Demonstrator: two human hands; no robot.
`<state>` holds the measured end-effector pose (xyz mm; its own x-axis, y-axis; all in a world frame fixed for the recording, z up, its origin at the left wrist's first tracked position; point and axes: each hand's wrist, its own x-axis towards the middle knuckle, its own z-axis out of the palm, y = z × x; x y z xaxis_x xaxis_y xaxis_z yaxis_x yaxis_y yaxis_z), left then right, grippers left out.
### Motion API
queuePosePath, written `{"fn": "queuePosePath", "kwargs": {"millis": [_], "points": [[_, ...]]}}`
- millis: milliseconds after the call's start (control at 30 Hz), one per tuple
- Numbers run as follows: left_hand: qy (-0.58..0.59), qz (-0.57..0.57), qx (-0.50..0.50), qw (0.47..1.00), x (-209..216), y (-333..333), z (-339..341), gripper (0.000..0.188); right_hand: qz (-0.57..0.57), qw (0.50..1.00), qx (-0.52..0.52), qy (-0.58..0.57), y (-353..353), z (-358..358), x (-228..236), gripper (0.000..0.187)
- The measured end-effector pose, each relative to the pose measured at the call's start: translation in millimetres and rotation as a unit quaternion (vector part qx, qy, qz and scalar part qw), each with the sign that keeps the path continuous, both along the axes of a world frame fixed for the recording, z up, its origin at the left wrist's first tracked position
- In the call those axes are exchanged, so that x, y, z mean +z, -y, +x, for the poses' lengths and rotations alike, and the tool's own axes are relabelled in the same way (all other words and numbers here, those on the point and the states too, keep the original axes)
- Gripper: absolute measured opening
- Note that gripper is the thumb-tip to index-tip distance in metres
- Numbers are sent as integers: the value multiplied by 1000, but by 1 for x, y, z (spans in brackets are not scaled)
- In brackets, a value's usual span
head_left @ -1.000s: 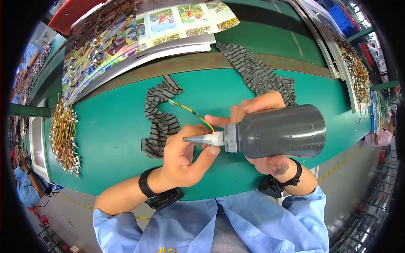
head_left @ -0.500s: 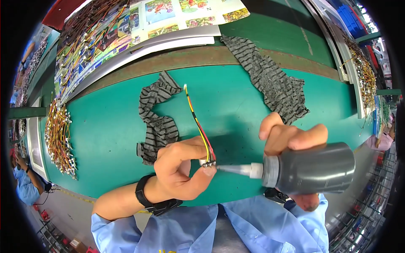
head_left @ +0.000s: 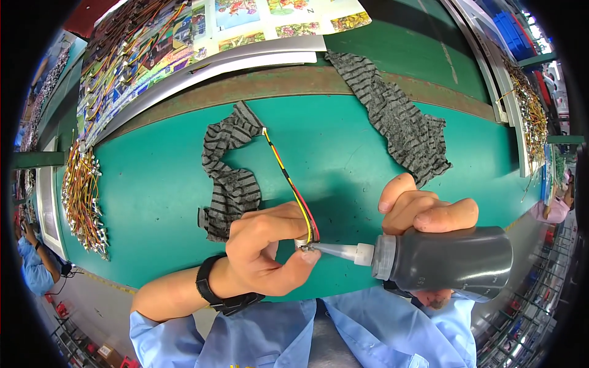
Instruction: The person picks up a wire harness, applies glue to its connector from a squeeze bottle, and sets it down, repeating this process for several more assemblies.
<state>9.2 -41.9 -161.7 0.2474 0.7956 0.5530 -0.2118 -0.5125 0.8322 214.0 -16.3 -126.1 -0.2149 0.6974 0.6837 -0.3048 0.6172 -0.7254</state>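
My left hand (head_left: 270, 248) pinches a small metal part (head_left: 300, 244) between thumb and fingers. Red, yellow and black wires (head_left: 287, 178) rise from it to a small white connector (head_left: 264, 131) at their far end. In my right hand (head_left: 426, 208) is a squeeze bottle (head_left: 454, 260), dark inside and lying nearly on its side. Its clear tapered nozzle (head_left: 336, 250) points left, the tip at the wired edge of the part, next to my left thumb. Whether tip and part touch, or liquid comes out, I cannot tell.
Two striped grey cloths (head_left: 232, 184) (head_left: 402, 126) lie on the green bench top (head_left: 153, 184). Bundles of wired parts (head_left: 84, 202) hang at the left edge and others (head_left: 527, 104) sit at the right. Beyond a raised ledge, more wired parts cover a printed sheet (head_left: 245, 27).
The bottle has come slightly left and its body has dropped a little, bringing the nozzle tip over the part's edge. The wires lean a bit further left. My left hand keeps its pinch.
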Motion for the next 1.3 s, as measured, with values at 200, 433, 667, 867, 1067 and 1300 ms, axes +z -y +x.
{"fn": "queuePosePath", "kwargs": {"millis": [200,433,667,867,1067,1300], "points": [[5,5,-3,1000,0,-1,1,21,8,1000,8,0,-1,0,1,73],[-10,9,7,1000,0,0,1,21,16,1000,-4,2,0,1,0,72],[-7,11,16,1000,-1,0,1,22,19,1000,10,12,-2,4,3,72],[-12,-4,18,1000,1,1,0,23,18,1000,-1,15,0,3,3,73],[-13,-10,18,1000,-1,3,-1,25,14,999,16,31,-1,7,6,72],[-19,-16,9,1000,-1,3,-2,26,12,999,0,33,2,7,6,73]]}}
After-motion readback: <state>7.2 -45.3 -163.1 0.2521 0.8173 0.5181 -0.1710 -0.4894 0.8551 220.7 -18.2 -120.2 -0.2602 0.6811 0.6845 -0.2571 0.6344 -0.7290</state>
